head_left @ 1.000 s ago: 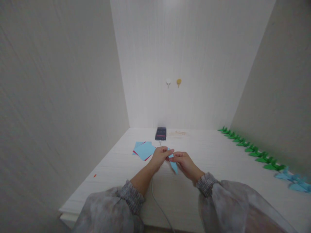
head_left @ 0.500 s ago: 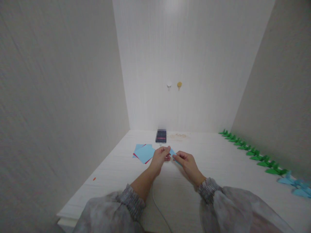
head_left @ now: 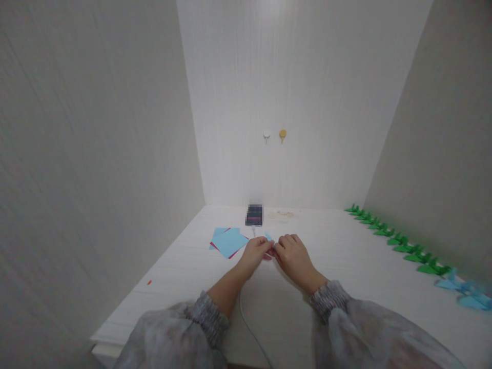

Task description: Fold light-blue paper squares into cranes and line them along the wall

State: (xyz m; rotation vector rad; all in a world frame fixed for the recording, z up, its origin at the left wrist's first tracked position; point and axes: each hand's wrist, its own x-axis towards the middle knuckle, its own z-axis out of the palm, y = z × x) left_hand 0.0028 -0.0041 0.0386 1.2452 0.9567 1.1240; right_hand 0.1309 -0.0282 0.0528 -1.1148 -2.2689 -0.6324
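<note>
Between my hands is a small folded piece of light blue paper (head_left: 268, 236); only its upper corner shows above my fingers. My left hand (head_left: 255, 254) pinches it from the left, thumb and fingers pressed together. From the right, my right hand (head_left: 294, 256) closes on it with bent fingers, its fingertips meeting those of the left. Most of the folded paper is hidden by the fingers. Left of my left hand lies a loose stack of square sheets, light blue (head_left: 229, 243) on top with red edges showing beneath.
A phone (head_left: 254, 215) stands at the back, its white cable (head_left: 248, 324) running toward me under my left wrist. Folded green paper figures (head_left: 400, 240) line the right side, with light blue ones (head_left: 474, 300) nearest. An orange scrap (head_left: 149, 282) lies at left. Two hooks (head_left: 283, 134) are on the wall.
My right hand has moved left and turned over, so its fingers now meet my left fingertips. Less of the folded blue paper shows than before.
</note>
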